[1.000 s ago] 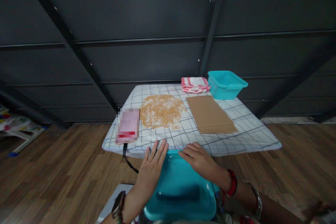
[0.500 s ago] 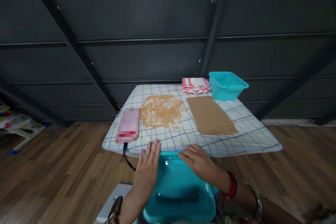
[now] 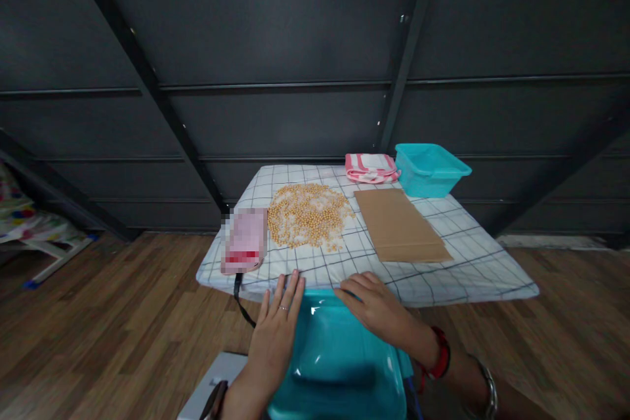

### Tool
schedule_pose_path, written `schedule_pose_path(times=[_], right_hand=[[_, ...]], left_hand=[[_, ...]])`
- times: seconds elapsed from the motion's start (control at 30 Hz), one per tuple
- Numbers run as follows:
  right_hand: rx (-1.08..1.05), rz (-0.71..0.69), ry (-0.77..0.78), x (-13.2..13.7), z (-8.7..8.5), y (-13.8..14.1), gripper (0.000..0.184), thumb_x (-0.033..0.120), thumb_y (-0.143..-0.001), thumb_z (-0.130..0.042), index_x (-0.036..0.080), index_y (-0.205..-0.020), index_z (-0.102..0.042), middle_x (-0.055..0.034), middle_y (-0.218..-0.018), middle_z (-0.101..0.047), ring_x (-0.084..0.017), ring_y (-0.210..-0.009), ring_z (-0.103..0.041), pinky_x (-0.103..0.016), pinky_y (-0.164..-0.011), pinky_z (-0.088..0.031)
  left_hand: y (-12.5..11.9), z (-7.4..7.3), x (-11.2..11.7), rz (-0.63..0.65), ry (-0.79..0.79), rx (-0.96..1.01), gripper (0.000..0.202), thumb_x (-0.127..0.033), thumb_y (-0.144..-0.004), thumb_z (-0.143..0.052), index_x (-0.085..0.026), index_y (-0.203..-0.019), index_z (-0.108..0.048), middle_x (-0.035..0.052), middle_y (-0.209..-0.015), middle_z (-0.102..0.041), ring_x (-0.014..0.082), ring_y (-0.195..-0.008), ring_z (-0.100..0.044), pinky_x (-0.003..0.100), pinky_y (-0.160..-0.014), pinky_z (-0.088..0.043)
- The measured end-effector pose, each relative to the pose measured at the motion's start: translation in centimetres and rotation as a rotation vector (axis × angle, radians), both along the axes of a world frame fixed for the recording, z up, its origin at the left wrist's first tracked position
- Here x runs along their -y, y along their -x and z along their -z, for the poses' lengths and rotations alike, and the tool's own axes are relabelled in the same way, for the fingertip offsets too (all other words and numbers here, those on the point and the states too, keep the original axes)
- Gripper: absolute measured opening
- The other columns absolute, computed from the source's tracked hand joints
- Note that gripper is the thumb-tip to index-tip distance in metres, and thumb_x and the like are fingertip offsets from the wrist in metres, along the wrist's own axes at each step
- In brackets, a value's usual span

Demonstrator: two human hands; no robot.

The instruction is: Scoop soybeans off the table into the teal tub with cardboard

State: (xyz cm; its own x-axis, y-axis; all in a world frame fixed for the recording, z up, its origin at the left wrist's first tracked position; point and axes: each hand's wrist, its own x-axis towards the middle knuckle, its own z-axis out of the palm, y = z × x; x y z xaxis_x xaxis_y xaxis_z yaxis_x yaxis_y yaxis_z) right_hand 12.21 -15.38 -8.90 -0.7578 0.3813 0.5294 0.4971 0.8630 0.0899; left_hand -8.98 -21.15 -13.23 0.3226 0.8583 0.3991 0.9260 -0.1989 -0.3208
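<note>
Loosely spread, left hand (image 3: 275,338) flat on teal tub (image 3: 339,367) rim — right hand (image 3: 377,308) likewise, gripping nothing.

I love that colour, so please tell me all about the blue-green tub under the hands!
The near teal tub looks like glossy plastic. It is rectangular, with rounded corners and a raised rim. It sits upright and looks empty, low down just in front of the edge of the checked table. The left hand lies flat on its left rim, and the right hand rests on its far rim.
</note>
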Motion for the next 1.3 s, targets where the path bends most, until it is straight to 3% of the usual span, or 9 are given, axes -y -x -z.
schedule_pose_path(times=[0.27, 0.63, 0.83, 1.1, 1.3], right_hand=[[-0.038, 0.007, 0.006, 0.4, 1.1, -0.9, 0.020, 0.012, -0.089, -0.038, 0.014, -0.097, -0.057, -0.0053, -0.084, -0.058, -0.018, -0.080, -0.046, -0.031, -0.068, -0.036], [-0.040, -0.034, 0.071, -0.4, -1.1, 0.0, 0.012, 0.015, -0.085, -0.046, 0.016, -0.084, -0.058, -0.0050, -0.083, -0.056, -0.017, -0.078, -0.046, -0.031, -0.067, -0.036], [-0.027, -0.056, 0.106, -1.4, -1.9, 0.5, 0.014, 0.019, -0.085, -0.046, 0.017, -0.094, -0.057, -0.0047, -0.087, -0.058, -0.018, -0.083, -0.049, -0.033, -0.072, -0.040], [-0.049, 0.158, 0.196, -5.2, -2.7, -1.2, 0.027, 0.023, -0.086, -0.045, 0.015, -0.110, -0.053, -0.0108, -0.109, -0.056, -0.023, -0.105, -0.048, -0.042, -0.089, -0.039], [0.018, 0.340, 0.327, -10.3, -5.3, -3.6, 0.042, 0.030, -0.080, -0.052, 0.018, -0.119, -0.048, -0.0117, -0.124, -0.049, -0.025, -0.115, -0.044, -0.040, -0.093, -0.038]], left_hand=[[0.0, -0.9, 0.0, 0.019, 0.042, -0.015, 0.069, 0.005, -0.073, -0.027, -0.018, -0.137, -0.018, 0.0056, -0.140, -0.037, 0.0226, -0.128, -0.030, 0.038, -0.097, -0.038], [0.2, -0.1, -0.1, -0.035, 0.030, -0.079, 0.067, 0.003, -0.073, -0.028, -0.021, -0.135, -0.027, 0.0056, -0.141, -0.034, 0.0232, -0.128, -0.031, 0.040, -0.096, -0.040], [0.4, 0.2, -0.1, -0.010, -0.060, -0.088, 0.060, -0.004, -0.075, -0.031, -0.020, -0.133, -0.033, 0.0031, -0.145, -0.028, 0.0240, -0.129, -0.029, 0.041, -0.094, -0.041], [0.6, -0.1, 0.0, -0.020, -0.061, -0.093, 0.060, -0.004, -0.075, -0.031, -0.020, -0.133, -0.034, 0.0011, -0.142, -0.033, 0.0241, -0.128, -0.031, 0.041, -0.092, -0.042], [0.5, 0.1, 0.0, -0.036, -0.030, -0.080, 0.063, -0.003, -0.074, -0.032, -0.023, -0.134, -0.032, 0.0002, -0.143, -0.032, 0.0238, -0.130, -0.026, 0.042, -0.094, -0.040]])
